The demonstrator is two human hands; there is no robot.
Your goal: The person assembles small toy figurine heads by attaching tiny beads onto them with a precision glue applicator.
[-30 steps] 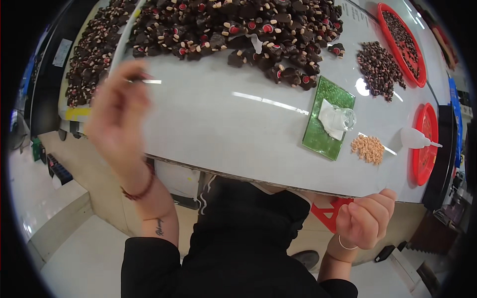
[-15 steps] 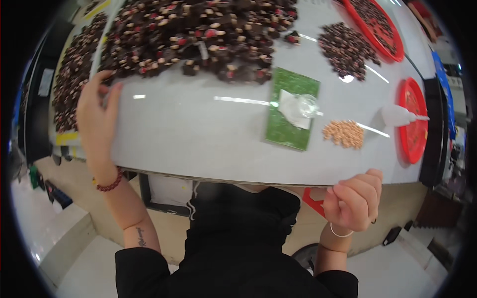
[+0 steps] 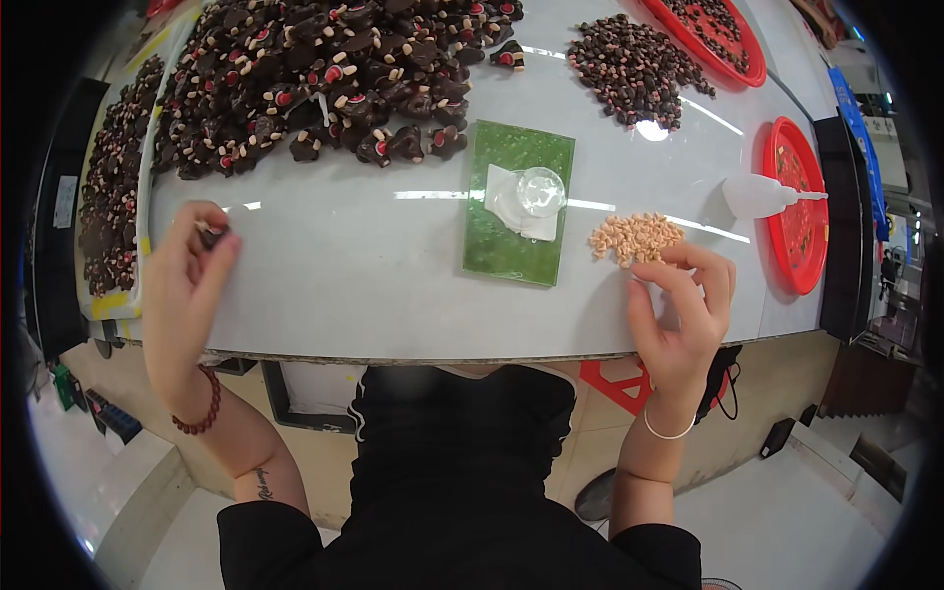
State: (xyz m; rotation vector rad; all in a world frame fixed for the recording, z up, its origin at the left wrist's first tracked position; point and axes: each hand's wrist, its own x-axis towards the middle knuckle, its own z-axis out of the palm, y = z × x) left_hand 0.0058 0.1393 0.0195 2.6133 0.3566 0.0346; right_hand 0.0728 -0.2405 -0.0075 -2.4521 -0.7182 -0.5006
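Currently at a white table (image 3: 354,285), seen from above. Left hand (image 3: 187,285) raised at the table's left edge, fingers curled nearly closed, pinching a small dark piece (image 3: 210,236) between thumb and fingertips; bead bracelet (image 3: 200,411) on that wrist. Right hand (image 3: 683,315) at the near right edge, fingers loosely bent, half open, fingertips touching the near side of a small pile of tan pellets (image 3: 636,237); whether a pellet is pinched, cannot tell. Thin white bangle (image 3: 669,431) on the right wrist.

Between the hands, nearer the right: green rectangular mat (image 3: 511,241), with a white paper scrap (image 3: 506,202) and a clear round dome-like object (image 3: 539,190) on it. Big heap of dark brown figures with red and tan dots (image 3: 315,69) across the far left of the table, well apart from both hands. Smaller heap of dark pieces (image 3: 634,67) far centre-right. White squeeze bottle (image 3: 762,195) lying on its side, just right of the pellets, nozzle pointing at a red round tray (image 3: 801,221) at the right edge. Second red tray (image 3: 708,39) at the far right, holding more dark pieces. Long tray of dark figures (image 3: 113,187) beside the table's left edge. Dark clothing at bottom centre, pale floor below.
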